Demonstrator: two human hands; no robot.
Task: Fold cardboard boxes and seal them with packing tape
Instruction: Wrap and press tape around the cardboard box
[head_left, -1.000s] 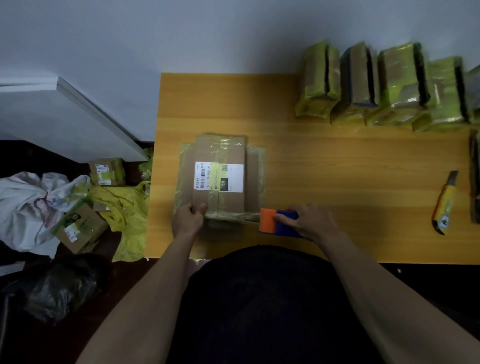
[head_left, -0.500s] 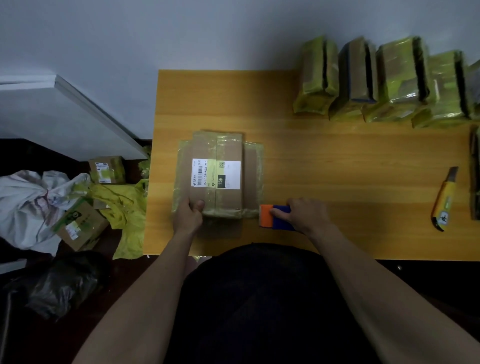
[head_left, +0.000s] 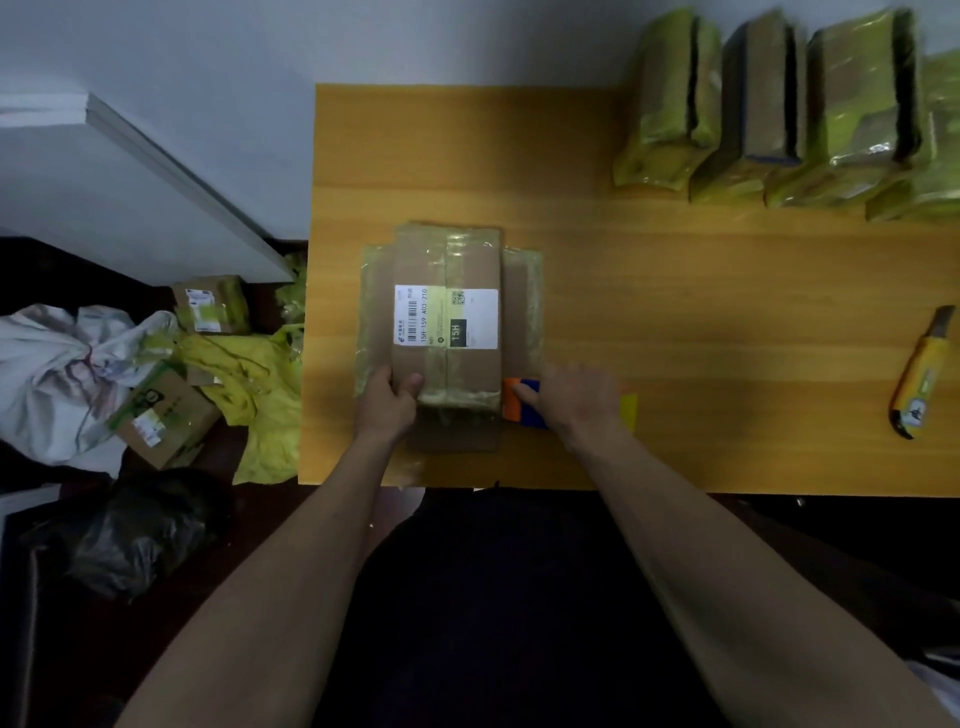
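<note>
A brown cardboard box (head_left: 470, 270) with a white shipping label and yellowish tape strips lies on the wooden table (head_left: 675, 291), its side flaps spread flat. My left hand (head_left: 387, 402) grips the box's near left corner, thumb on top. Just right of the box's near corner, my right hand (head_left: 576, 397) holds an orange-and-blue tape dispenser (head_left: 519, 400) down on the table. A yellowish bit of the dispenser shows past my wrist.
A yellow utility knife (head_left: 922, 371) lies at the table's right. Several taped bundles of flat boxes (head_left: 769, 104) stand along the far right edge. On the floor to the left lie small parcels (head_left: 210, 304), yellow plastic (head_left: 260, 395) and bags.
The view has shifted slightly. Both hands keep their grips; the dispenser stays at the box's near right corner.
</note>
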